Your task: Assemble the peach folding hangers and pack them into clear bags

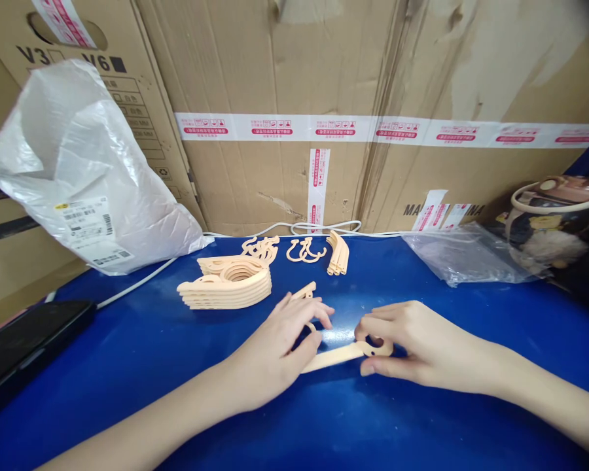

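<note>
Between my hands is a beige plastic folding clothes hanger (pixel 334 356), low over the blue table. My left hand (pixel 279 350) is closed around its left part, with the thumb along the bar. Its fingers hide much of the middle, and another beige arm sticks out above them. At the other end, my right hand (pixel 407 343) pinches a curved, hook-like piece between thumb and fingers. This piece meets the end of the bar; whether the two are joined I cannot tell. Behind my left hand lies a neat stack of beige hanger bodies (pixel 226 291).
Loose beige hooks (pixel 305 250) and a bundle of short hanger arms (pixel 338 254) lie farther back. A white plastic bag (pixel 88 170) and a dark phone-like device (pixel 34 353) are left. Clear plastic bag (pixel 471 255) and dark handbag (pixel 559 222) sit right. Cardboard boxes (pixel 275 72) wall the back.
</note>
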The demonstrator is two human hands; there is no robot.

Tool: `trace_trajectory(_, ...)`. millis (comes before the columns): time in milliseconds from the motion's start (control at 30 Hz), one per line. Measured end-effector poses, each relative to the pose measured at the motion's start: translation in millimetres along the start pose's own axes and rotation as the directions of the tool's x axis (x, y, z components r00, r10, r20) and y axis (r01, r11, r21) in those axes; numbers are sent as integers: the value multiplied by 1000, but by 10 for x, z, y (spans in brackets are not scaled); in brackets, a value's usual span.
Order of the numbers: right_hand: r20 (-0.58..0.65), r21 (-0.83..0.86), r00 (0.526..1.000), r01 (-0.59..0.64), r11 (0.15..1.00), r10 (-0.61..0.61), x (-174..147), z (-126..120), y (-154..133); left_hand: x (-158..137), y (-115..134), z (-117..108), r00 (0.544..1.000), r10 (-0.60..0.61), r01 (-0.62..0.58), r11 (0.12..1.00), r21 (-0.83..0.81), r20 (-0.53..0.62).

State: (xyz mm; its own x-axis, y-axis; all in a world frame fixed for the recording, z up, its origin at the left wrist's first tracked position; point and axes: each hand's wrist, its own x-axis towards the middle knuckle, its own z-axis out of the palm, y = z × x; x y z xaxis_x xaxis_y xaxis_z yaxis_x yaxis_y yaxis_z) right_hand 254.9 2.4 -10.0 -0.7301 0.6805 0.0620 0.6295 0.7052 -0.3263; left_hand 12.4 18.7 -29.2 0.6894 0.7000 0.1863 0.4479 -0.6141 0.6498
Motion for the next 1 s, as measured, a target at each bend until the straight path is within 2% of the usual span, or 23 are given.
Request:
trace_trajectory(67,41,48,999,19,999,-21,10,-45,9,16,-58,8,997,-46,43,998,-39,-58)
trace_trajectory(167,73,86,995,65,994,-71,9,-90,8,33,-141,15,996,-46,42,998,-50,-82)
trace_trajectory(300,7,67,995,98,993,-98,-13,-128,2,37,-201,0,996,15,-18,999,-36,-82)
trace_trajectory(467,-50,30,997,54,998,-53,-37,-91,64,38,-181,-9,994,8,6,992,128,-113)
trace_trajectory(567,-65,22,995,72,997,-71,-38,-51,104,60,-150,3,992,-3,30,976,215,-127)
trace_trajectory(767,16,106,998,67,992,-69,-44,-90,31,84,-150,-1,986,-9,42,980,195,-169)
trace_trajectory(1000,71,206,995,60,977,-76,-58,-176,-99,76,-159,-17,984,5,57,940,335,-180)
